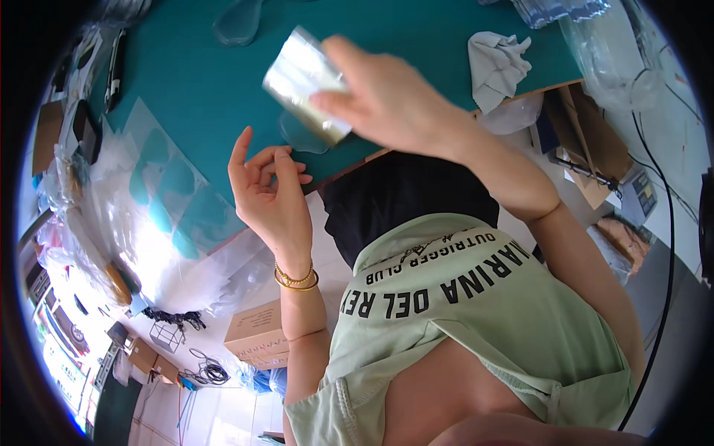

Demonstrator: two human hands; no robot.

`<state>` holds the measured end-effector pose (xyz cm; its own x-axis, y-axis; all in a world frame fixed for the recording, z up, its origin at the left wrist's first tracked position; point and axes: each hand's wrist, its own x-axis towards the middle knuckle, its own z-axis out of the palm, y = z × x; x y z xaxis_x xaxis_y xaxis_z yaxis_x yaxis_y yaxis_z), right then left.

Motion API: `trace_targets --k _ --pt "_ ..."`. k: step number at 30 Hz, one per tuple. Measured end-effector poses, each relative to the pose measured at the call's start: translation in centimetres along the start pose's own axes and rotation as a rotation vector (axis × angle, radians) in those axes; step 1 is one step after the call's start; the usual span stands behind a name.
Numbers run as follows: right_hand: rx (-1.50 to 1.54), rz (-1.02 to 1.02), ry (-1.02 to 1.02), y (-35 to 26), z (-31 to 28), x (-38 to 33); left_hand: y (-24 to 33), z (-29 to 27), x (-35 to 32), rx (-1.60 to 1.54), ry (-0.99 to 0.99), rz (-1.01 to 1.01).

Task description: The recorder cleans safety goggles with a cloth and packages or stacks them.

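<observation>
My right hand [387, 100] grips a flat, shiny silvery piece [301, 78] between thumb and fingers, tilted above the table; its kind is blurred. Partly beneath it, a clear rounded piece [299, 135] lies near the front edge of the green tabletop [424, 30]. My left hand [271, 197] hovers by that edge, just left of the clear piece. Its index finger is raised, the other fingers are loosely bent, and nothing shows in them. Farther back lies another clear rounded piece [239, 22].
On the left is a clear sheet [141, 119] with rounded cutout shapes, beside bulky clear plastic bags [119, 223]. A grey-white cloth [494, 67] lies at the table's right edge. Cardboard boxes stand below, including one box [256, 334] on the floor. A black cable [669, 223] hangs at right.
</observation>
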<state>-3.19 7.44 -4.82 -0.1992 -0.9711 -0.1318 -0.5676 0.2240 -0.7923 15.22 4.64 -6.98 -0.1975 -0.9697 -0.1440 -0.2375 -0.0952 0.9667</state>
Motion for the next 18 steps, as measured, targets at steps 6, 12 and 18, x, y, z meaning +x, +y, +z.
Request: trace_targets --k 6,12,18 --pt "-0.337 -0.162 0.005 -1.7 1.1 -0.1 0.0 0.4 -0.1 0.047 0.043 0.006" --pt "-0.525 -0.235 -0.028 -2.3 -1.1 1.1 -0.1 0.1 0.0 0.062 0.051 0.026" --pt "-0.470 -0.270 0.001 -1.6 -0.8 0.0 0.4 0.8 -0.1 0.120 0.053 0.073"
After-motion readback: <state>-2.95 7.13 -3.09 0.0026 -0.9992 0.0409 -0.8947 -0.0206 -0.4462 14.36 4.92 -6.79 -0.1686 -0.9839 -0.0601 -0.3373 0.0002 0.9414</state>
